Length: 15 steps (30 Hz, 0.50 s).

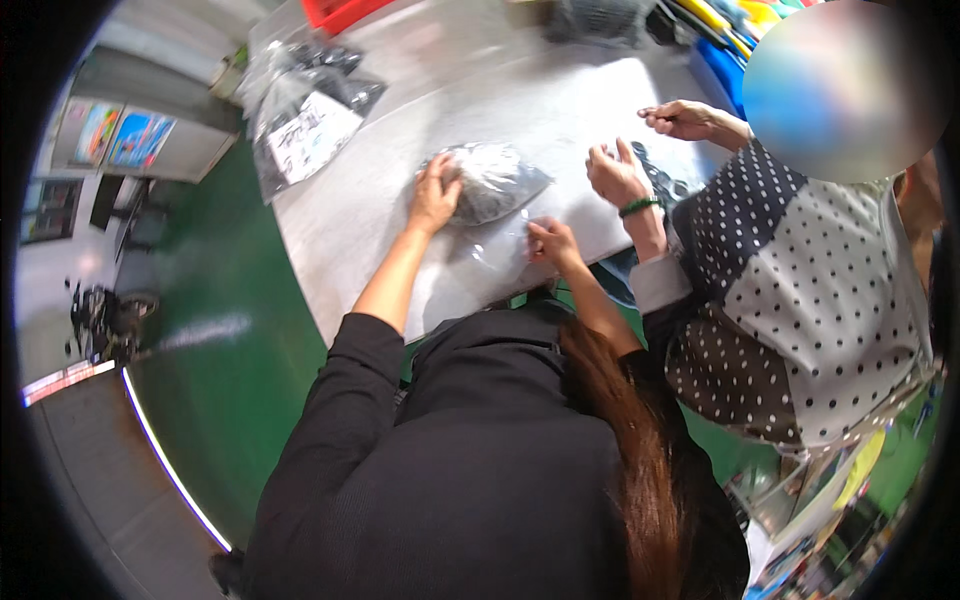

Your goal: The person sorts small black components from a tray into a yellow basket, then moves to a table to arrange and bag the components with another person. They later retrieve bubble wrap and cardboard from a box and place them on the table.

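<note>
A clear plastic bag (497, 190) filled with dark contents lies on the pale table (400, 110) in front of me. My left hand (434, 198) is closed on the bag's left side, fingers curved over the top and thumb toward the middle. At the bag's near right, the flat, loose part of the plastic stretches toward me. My right hand (553, 243) pinches the edge of this plastic, its fingers closed. What exactly fills the bag cannot be made out.
Another filled plastic bag with a white paper label (312, 135) lies at the far left. A red bin (340, 12) stands at the back. On the right, a co-worker in a dotted garment (820, 310) handles small dark parts (660, 175). A dark bag (600, 22) lies far right.
</note>
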Motion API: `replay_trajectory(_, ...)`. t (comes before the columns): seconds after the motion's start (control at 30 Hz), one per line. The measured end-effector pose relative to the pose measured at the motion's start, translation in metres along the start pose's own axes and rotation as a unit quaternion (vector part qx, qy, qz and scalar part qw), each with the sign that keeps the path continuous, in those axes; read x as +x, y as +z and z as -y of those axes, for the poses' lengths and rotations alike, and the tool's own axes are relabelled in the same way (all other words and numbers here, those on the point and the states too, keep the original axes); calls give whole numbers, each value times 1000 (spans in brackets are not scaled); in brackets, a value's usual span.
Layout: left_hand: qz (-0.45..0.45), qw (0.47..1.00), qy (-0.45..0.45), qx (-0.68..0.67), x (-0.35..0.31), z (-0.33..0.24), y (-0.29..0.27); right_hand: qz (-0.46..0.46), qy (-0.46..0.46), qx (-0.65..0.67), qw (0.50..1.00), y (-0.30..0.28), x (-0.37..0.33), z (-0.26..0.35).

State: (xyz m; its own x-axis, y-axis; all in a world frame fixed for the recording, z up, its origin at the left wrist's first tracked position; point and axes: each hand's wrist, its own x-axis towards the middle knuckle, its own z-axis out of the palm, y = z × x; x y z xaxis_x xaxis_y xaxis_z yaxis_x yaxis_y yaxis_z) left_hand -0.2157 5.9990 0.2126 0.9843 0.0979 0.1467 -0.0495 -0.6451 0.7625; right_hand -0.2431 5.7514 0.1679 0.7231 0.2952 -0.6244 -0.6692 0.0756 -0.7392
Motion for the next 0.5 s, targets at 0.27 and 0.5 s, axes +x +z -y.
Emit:
replay_trajectory(0.27,-11,996,-42,-80,-4,-74,19,-212,-406,-712,532,-48,-26,46)
replay_trajectory(0.5,8,999,-29,15,-32,-143,21,-53,-617,-720,-312,-12,-102,150)
